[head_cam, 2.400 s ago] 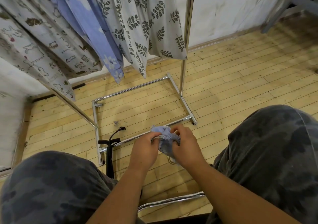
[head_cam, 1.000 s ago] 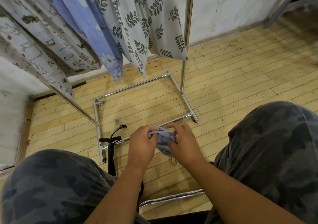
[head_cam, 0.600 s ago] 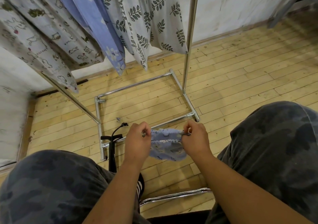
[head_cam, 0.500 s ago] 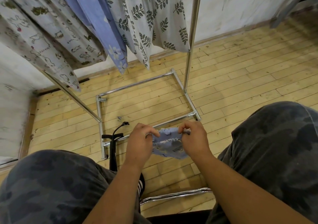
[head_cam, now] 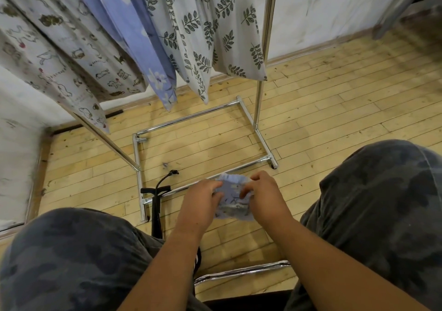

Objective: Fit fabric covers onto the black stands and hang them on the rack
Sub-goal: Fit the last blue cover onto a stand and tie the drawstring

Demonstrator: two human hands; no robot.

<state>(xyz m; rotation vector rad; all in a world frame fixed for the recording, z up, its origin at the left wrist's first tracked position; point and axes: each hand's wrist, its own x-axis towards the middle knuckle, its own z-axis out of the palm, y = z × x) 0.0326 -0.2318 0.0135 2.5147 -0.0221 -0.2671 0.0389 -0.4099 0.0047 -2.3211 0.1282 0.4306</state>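
Two knees in dark camouflage trousers, left (head_cam: 71, 258) and right (head_cam: 382, 203), fill the bottom corners, both cut off by the frame edges. Between them a short chrome tube (head_cam: 241, 271) lies low, its ends hidden behind the forearms.

Just beyond, both hands hold the small blue fabric cover (head_cam: 233, 203) in the air over the wooden floor (head_cam: 334, 110). The left hand (head_cam: 201, 203) pinches its left edge with curled fingers. The right hand (head_cam: 265, 198) grips the right edge, thumb on the front. The cover is bunched, so its full shape is hard to make out, and its faint print carries no legible writing.

Left of the hands a black stand (head_cam: 156, 205) stands upright, its foot hidden behind the left knee.

Further off sits the chrome rack (head_cam: 137, 167), whose top rail is out of frame. Hanging from it are a leaf-print cover (head_cam: 215, 35), a blue floral one (head_cam: 148, 47) and a cartoon-animal one (head_cam: 59, 47). The animal print has small script-like marks, too tiny to read. A scuffed white wall (head_cam: 323, 12) closes the view.
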